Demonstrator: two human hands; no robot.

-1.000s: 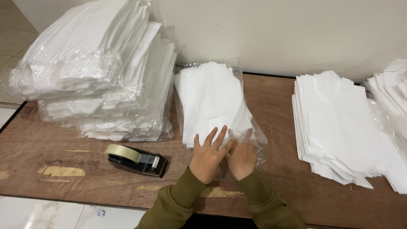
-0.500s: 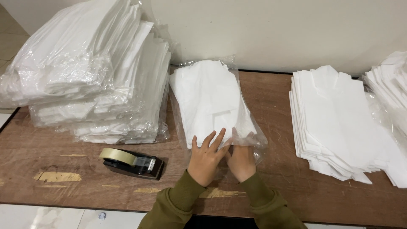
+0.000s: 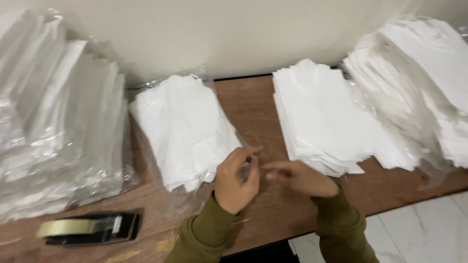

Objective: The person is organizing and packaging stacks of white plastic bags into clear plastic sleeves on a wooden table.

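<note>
White folded garments in a clear plastic bag (image 3: 183, 129) lie on the brown tabletop (image 3: 253, 104), just left of our hands. Our left hand (image 3: 236, 178) has its grip curled, fingertips pinching near the bag's near-right corner; motion blur keeps us from telling whether film is actually caught. Our right hand (image 3: 297, 178) hovers beside it, fingers loosely extended, holding nothing. Also present: an unbagged white stack (image 3: 319, 114) to the right, more bagged goods (image 3: 419, 83) at far right, a tall bagged pile (image 3: 53, 131) at left, and a tape dispenser (image 3: 90, 228) near left.

Risk, as we judge it: slippery film could slide from the pinch, or a tug could drag the bag's contents askew. The piles at both edges are cut off, and the bag's opening is not discernible.
</note>
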